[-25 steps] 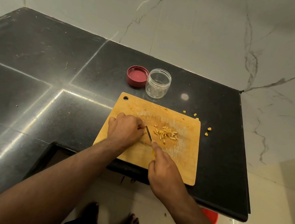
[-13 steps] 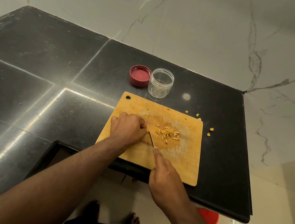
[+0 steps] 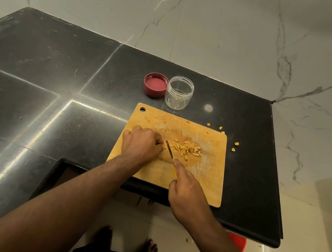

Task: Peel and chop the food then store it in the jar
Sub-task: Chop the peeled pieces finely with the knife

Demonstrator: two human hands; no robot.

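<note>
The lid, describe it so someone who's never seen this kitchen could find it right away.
On the black counter, look just past the far edge of the wooden board. Two round things sit side by side there. The lid is the left one: red, flat and upturned, beside the clear jar.

A black polished worktop [image 3: 41, 81] is carrying a wooden cutting board [image 3: 206, 179], which is overhanging its front edge. Behind the board, a clear open jar [image 3: 179, 94] is standing just beside a red lid [image 3: 155, 84]. A few yellow crumbs [image 3: 236, 144] are lying right of the board.
</note>
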